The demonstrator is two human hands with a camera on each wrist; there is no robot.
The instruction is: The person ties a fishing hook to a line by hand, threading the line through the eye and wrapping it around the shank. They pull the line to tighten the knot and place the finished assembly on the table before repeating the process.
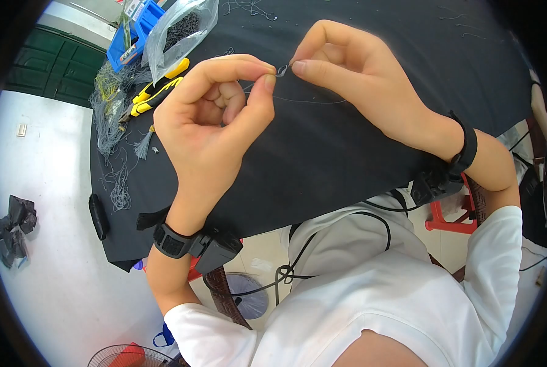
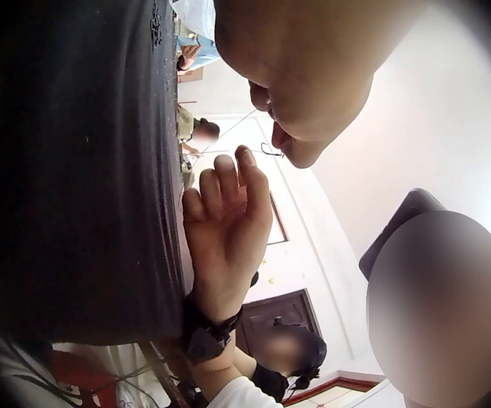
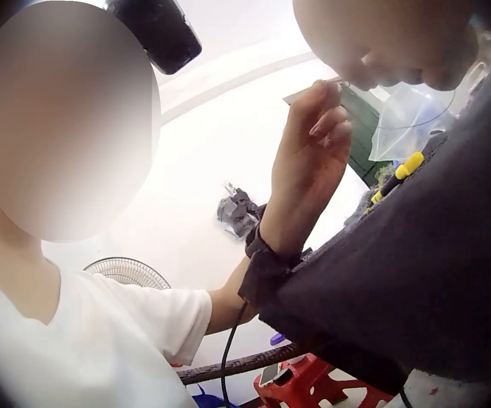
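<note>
Over the table, my left hand [image 1: 209, 122] and right hand [image 1: 371, 82] are raised with fingertips nearly meeting. Between thumb and index finger the left hand pinches a small fish hook [image 2: 271, 150], whose bend shows in the left wrist view. The right hand's thumb and index finger pinch at the other side of the hook, where a fine fishing line [image 1: 310, 102] runs. That line curves beneath both hands in the head view. In the right wrist view the left hand [image 3: 313, 161] stands upright, and the near right hand [image 3: 390, 42] hides most of the hook.
The black-covered table [image 1: 322, 159] holds yellow-and-black pliers [image 1: 154, 98], a clear bag [image 1: 169, 46] of dark hooks, a blue bin [image 1: 129, 37] and tangled line [image 1: 107, 116] on the left. A black case [image 1: 97, 217] lies by the edge. Red stools [image 1: 454, 211] stand below.
</note>
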